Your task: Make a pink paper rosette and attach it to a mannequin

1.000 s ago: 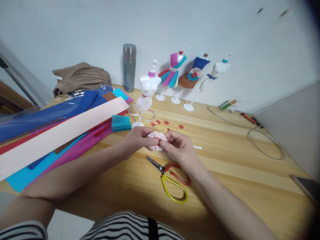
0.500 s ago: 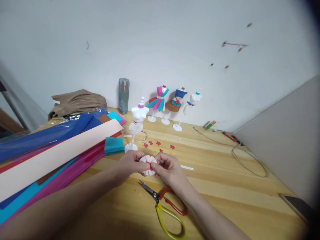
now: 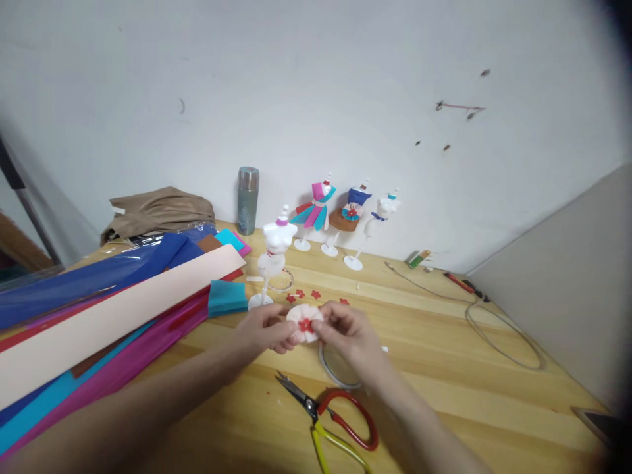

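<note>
Both my hands hold a small round pleated pink paper rosette point(image 3: 305, 324) with a red flower at its centre, just above the wooden table point(image 3: 444, 368). My left hand point(image 3: 264, 332) pinches its left edge and my right hand point(image 3: 345, 332) pinches its right edge. Behind the rosette stands a white mini mannequin point(image 3: 274, 260) with a pink collar. Several small red paper flowers point(image 3: 316, 294) lie on the table beyond my fingers. A roll of clear tape point(image 3: 338, 368) lies under my right wrist.
Scissors point(image 3: 330, 421) with one red and one yellow handle lie near the front edge. Coloured paper sheets point(image 3: 108, 303) fill the left side. Three dressed mini mannequins point(image 3: 345, 217), a grey flask point(image 3: 247, 201), a cable point(image 3: 498, 329) and a brown cloth point(image 3: 158, 210) are by the wall.
The view has tilted up and then steadied. My hands have turned the rosette so its red centre faces me, and lifted slightly, uncovering the tape roll.
</note>
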### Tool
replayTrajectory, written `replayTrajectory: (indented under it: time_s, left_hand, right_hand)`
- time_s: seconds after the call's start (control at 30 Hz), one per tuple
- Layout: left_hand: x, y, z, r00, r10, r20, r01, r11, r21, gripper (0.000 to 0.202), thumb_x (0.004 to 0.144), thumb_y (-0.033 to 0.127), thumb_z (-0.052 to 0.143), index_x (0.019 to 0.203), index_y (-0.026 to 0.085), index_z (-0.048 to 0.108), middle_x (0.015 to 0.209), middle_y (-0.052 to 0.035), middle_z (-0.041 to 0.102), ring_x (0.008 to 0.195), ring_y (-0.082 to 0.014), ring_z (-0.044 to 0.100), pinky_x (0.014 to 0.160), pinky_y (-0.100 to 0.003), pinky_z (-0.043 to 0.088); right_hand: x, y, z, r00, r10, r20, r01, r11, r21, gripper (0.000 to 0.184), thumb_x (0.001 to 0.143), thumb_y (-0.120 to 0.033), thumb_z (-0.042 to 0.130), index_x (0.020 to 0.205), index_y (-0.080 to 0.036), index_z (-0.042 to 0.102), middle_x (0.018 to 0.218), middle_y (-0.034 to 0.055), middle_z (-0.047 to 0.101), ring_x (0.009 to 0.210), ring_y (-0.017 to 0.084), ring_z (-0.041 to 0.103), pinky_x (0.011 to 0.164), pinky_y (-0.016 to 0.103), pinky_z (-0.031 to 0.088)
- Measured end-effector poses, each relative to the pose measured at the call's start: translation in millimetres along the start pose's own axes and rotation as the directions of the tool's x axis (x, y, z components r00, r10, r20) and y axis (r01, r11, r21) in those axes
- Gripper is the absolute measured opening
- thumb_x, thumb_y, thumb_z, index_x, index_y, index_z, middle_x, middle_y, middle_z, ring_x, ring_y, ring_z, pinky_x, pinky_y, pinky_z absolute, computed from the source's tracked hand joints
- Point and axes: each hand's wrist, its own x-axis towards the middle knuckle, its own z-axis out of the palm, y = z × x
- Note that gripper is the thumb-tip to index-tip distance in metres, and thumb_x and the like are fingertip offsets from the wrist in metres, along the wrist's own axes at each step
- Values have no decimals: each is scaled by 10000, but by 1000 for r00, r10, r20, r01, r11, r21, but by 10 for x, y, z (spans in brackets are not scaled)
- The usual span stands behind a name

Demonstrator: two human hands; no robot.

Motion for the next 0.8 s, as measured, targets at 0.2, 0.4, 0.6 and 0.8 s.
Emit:
replayTrajectory:
  time_s: [0.2, 0.4, 0.6, 0.8]
  left_hand:
    - [-371, 609, -315, 979, 98, 178, -201, 579, 790, 325, 780, 368, 533, 532, 172, 457, 546, 7, 443, 538, -111, 386, 522, -279, 222]
    - [-44, 1433, -915, 961, 271, -55, -12, 242, 970, 316, 747, 335, 609, 501, 180, 486, 503, 3, 450, 493, -119, 390, 514, -286, 221]
    - [1060, 1685, -1194, 910, 404, 92, -266, 399, 878, 203, 696, 256, 663, 842, 135, 735, 779, -71, 717, 742, -206, 640, 677, -292, 463]
    - [2062, 1721, -926, 837, 523, 158, -464, 528, 711, 673, 659, 230, 751, 1297, 85, 594, 1277, -194, 659, 1132, -284, 643, 972, -372, 500]
  right_hand:
    - [924, -320, -570, 929, -203, -310, 117, 955, -273, 273, 661, -390, 760, 612, -185, 587, 533, -40, 491, 495, 90, 388, 490, 253, 299]
    - [1971, -356, -765, 915, -181, -362, 79, 957, -280, 277, 658, -332, 747, 571, -196, 523, 459, -58, 446, 438, 77, 362, 452, 243, 309]
    - [2378, -245, -778, 890, -239, -388, 93, 929, -359, 206, 636, -288, 755, 595, -186, 582, 493, -31, 534, 483, 116, 474, 484, 253, 377]
    - [2623, -166, -810, 835, -313, -452, 94, 891, -444, 152, 694, -288, 691, 623, -189, 599, 568, 6, 615, 573, 168, 581, 556, 282, 455]
